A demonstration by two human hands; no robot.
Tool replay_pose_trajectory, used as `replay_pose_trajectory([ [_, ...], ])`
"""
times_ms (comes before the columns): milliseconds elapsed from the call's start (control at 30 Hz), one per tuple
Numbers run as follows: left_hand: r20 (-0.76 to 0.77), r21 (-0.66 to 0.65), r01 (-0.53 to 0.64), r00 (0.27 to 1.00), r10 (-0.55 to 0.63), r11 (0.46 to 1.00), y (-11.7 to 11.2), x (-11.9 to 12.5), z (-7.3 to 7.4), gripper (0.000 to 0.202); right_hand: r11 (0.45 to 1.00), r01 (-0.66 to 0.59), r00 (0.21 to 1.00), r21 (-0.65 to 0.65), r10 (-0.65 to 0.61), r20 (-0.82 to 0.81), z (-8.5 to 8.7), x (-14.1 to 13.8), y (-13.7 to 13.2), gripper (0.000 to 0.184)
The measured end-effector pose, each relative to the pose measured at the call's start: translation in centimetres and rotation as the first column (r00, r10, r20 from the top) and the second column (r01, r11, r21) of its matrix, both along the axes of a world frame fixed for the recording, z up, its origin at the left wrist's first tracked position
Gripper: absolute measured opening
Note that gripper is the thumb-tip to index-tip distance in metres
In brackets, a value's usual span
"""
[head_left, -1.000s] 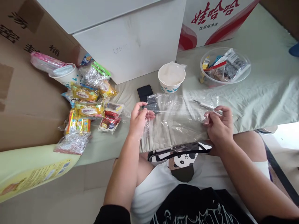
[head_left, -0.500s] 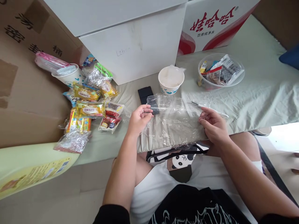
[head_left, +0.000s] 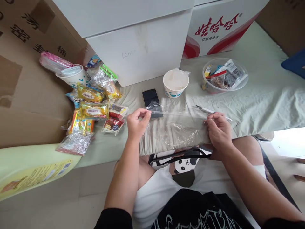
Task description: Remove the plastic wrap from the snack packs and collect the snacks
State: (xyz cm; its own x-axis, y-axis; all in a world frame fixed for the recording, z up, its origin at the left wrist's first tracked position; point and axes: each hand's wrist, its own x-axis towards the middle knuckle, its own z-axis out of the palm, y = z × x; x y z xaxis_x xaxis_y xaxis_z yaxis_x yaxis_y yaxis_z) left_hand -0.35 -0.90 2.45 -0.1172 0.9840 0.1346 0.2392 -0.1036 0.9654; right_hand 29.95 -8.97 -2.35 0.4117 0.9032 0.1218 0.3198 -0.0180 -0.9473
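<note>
A clear plastic bag (head_left: 177, 128) is stretched between my hands above the front of the green cloth. My left hand (head_left: 138, 124) pinches its left upper corner between thumb and forefinger. At the opposite corner my right hand (head_left: 219, 128) pinches the bag's edge, fingers curled. Just beyond my right hand lies a slim white tool with a dark tip (head_left: 205, 108), partly behind the fingers. A dark phone (head_left: 150, 95) rests past my left hand, its lower part seen through the plastic. Behind the bag stands a paper cup (head_left: 175, 83) with a blue pattern.
Wrapped snacks (head_left: 94, 109) lie heaped at the left beside another paper cup (head_left: 73, 79). A round clear bowl (head_left: 243, 84) holds several packets at the right. White boxes (head_left: 143, 47) stand along the back. A panda-print bag (head_left: 186, 165) is below the cloth's front edge.
The bag's upper edge has been drawn straight and taut between my hands. My left hand has shifted slightly left, and my right hand has closed more tightly. The view has tilted slightly.
</note>
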Motion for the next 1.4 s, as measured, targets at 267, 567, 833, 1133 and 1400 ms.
replay_pose_trajectory([
  [267, 0.092, 0.1, 0.12, 0.987, -0.129, 0.988, 0.0, -0.4, 0.1, 0.028, 0.976, 0.026, 0.999, 0.217, -0.032, 0.024, 3.3, -1.8, -0.8, 0.016],
  [567, 0.419, -0.287, 0.423, 0.862, -0.284, 0.86, -0.1, 0.0, 1.6, 0.053, 0.98, -0.013, 0.959, -0.198, -0.044, -0.28, 5.8, -1.3, -1.1, 0.022],
  [833, 0.451, -0.449, 0.725, 0.689, -0.568, 0.522, -0.8, -0.1, 2.4, 0.044, 0.933, -0.353, 0.836, -0.065, 0.346, 0.426, 7.8, -1.3, -1.2, 0.047],
  [1133, 0.729, -0.171, 0.661, 0.583, -0.358, 0.73, -0.7, -0.3, 1.2, 0.071, 0.553, -0.793, 0.609, -0.256, 0.727, -0.316, 6.6, -8.3, 1.3, 0.021],
  [1400, 0.804, -0.197, 0.74, 0.497, -0.326, 0.643, -1.5, 2.8, -0.1, 0.104, 0.923, -0.208, 0.976, -0.325, 0.217, -0.011, 5.8, -8.4, 0.7, 0.017],
])
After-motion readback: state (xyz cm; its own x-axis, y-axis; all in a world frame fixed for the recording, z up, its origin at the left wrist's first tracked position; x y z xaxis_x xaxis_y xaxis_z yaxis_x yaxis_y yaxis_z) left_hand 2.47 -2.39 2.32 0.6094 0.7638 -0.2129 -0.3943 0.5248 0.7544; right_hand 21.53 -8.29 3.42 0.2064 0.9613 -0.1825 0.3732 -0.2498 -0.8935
